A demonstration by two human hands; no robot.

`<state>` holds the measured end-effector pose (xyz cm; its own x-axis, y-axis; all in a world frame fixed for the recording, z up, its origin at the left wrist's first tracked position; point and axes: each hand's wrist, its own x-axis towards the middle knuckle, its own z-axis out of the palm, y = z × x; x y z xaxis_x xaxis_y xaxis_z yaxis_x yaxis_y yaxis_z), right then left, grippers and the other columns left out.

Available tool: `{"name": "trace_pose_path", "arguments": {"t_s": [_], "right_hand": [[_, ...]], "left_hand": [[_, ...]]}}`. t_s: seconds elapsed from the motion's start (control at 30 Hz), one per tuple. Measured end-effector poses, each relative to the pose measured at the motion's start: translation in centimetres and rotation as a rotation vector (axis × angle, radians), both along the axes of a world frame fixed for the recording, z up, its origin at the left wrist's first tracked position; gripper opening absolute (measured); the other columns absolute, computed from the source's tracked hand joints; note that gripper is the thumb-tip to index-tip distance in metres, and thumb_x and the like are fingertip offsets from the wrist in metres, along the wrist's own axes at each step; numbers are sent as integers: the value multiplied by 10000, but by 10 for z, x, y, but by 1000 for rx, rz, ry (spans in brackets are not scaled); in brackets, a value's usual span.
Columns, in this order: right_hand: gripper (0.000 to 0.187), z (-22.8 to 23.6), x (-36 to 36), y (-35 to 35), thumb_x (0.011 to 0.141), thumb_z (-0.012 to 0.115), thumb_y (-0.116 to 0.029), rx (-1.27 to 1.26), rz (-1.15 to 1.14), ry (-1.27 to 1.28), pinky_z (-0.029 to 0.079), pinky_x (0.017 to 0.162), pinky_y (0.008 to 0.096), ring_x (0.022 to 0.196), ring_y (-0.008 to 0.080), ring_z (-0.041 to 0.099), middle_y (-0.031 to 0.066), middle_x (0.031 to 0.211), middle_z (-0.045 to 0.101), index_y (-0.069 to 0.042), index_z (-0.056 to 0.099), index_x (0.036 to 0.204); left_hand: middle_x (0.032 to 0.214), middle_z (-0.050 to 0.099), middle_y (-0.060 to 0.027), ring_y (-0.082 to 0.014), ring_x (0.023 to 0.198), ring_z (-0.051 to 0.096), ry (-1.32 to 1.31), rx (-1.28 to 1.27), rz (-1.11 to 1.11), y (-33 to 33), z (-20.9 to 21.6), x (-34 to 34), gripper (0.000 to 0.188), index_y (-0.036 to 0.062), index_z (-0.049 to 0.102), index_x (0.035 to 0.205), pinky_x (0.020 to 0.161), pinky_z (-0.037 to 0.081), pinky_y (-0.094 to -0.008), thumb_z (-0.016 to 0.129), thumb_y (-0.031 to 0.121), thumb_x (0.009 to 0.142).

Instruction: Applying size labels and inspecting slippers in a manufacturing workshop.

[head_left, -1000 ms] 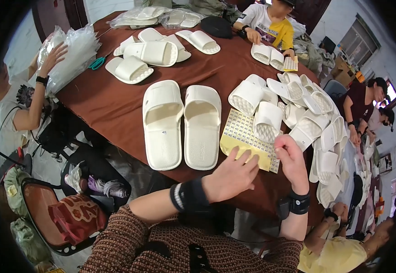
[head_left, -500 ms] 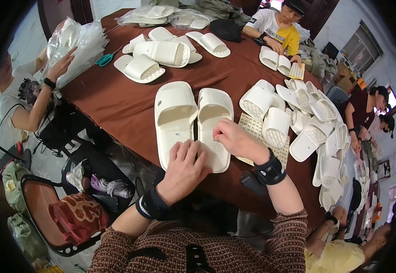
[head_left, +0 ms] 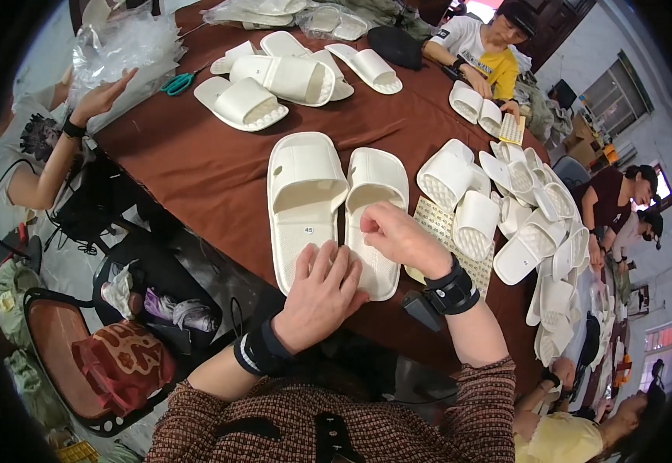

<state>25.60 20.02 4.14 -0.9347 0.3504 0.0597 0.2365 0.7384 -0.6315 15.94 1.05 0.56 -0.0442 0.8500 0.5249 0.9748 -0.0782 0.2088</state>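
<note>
"While a label (head_left: 309,230) is borne by the left slipper (head_left: 291,220), is the right slipper (head_left: 378,170), beside it on the cloth (head_left: 197,185), done?"

"Seemingly not: none is seen, though part is covered by the right hand (head_left: 401,238), fingers pinched, any contents hidden."

"The left slipper is touched by the left hand (head_left: 320,289), fingers slightly parted; the sticker sheet (head_left: 433,221) is overlapped by loose slippers (head_left: 475,224)."

The white left slipper (head_left: 305,208), bearing a round sticker (head_left: 309,230), lies sole-down beside the white right slipper (head_left: 378,176).
</note>
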Motion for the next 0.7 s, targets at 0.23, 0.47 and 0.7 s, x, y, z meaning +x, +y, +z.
{"name": "trace_pose_path", "arguments": {"t_s": [0.23,0.47,0.7], "right_hand": [[162,-4,-2,5,799,654,-59,-63,-70,-7,494,745,364,796,262,585,126,864,589,5,563,916],[186,-10,2,6,804,670,-64,-96,-107,44,496,726,319,757,173,567,84,852,589,-1,585,956],[183,-8,4,2,811,663,-72,-165,-105,-19,501,799,378,885,317,613,168,955,596,2,566,947]], "left_hand": [[1236,541,-163,-350,1195,485,16,-26,-2,-1,2,0,541,11,569,1174,1009,363,-521,736,325,766],[1250,543,-150,-347,1203,484,13,-28,11,-1,1,2,533,22,575,1175,1025,352,-525,733,338,775],[1251,545,-148,-347,1202,483,28,-26,19,-3,0,4,519,30,582,1169,1028,353,-524,726,349,785]]}}
